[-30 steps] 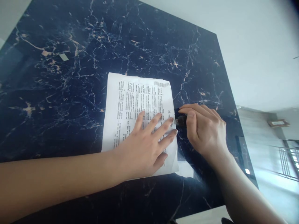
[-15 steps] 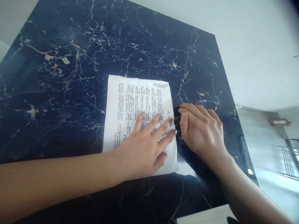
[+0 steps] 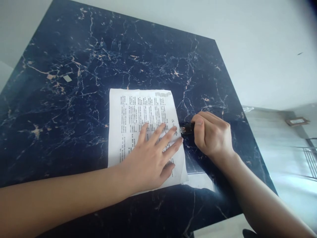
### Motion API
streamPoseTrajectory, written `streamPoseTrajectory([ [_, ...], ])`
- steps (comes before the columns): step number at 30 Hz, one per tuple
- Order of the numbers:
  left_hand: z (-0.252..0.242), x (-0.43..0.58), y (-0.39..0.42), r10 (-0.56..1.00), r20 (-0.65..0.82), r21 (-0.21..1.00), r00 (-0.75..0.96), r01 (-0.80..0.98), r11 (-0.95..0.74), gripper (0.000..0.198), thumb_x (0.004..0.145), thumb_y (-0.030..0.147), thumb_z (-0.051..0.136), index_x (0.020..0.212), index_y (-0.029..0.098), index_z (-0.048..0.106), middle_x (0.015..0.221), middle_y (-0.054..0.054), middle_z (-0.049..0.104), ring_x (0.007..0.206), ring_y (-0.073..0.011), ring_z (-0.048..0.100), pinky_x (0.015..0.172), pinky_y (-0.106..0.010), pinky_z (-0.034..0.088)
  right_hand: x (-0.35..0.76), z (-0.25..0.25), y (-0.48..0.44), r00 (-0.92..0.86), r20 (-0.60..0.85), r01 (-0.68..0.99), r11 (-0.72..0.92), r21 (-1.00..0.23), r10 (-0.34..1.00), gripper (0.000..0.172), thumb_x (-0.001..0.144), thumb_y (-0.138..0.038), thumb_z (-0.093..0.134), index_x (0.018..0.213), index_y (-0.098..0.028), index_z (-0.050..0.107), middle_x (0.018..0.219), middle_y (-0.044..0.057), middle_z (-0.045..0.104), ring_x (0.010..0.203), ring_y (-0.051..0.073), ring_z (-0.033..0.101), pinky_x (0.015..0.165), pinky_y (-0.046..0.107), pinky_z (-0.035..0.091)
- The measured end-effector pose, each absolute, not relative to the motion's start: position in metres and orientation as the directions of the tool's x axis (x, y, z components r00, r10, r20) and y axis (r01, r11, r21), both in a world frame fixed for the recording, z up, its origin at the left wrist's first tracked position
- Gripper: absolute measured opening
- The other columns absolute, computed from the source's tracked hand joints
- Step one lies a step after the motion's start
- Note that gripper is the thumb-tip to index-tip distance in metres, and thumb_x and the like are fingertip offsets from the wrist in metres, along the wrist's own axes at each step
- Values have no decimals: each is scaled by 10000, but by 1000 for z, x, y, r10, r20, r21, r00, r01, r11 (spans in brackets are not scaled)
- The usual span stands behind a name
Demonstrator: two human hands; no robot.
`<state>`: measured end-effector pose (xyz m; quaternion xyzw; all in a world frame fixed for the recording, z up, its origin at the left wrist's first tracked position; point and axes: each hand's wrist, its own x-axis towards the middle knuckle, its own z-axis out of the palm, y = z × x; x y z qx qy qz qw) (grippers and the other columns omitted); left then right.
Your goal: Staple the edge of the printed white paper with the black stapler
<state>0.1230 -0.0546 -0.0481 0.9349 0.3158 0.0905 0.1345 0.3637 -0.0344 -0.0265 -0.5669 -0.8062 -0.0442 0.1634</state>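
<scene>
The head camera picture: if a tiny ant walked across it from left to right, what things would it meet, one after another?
Small pale patch → printed paper → black tool with a metal end → right hand → brown-edged thing in the background.
</scene>
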Motion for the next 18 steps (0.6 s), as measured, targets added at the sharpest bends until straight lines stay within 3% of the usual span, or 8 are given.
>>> streamPoseTrajectory([
  [10, -49, 122, -55, 617, 93, 292, 781, 571, -767, 615, 1060, 506, 345, 1614, 240, 380, 1731, -87, 254, 1584, -388, 229, 1259, -712, 113, 374, -22, -28, -297, 298, 921, 355, -163, 907, 402, 1059, -261, 310, 758, -228, 575, 713, 60, 586, 665, 208, 540, 662, 359, 413],
  [18, -49, 122, -54, 606, 81, 283, 791, 565, -775, 611, 1059, 515, 344, 1597, 233, 413, 1723, -93, 276, 1578, -407, 236, 1250, -729, 116, 384, -17, -26, -256, 278, 930, 314, -189, 926, 416, 1071, -273, 300, 722, -231, 523, 673, 36, 515, 620, 187, 476, 605, 346, 351],
])
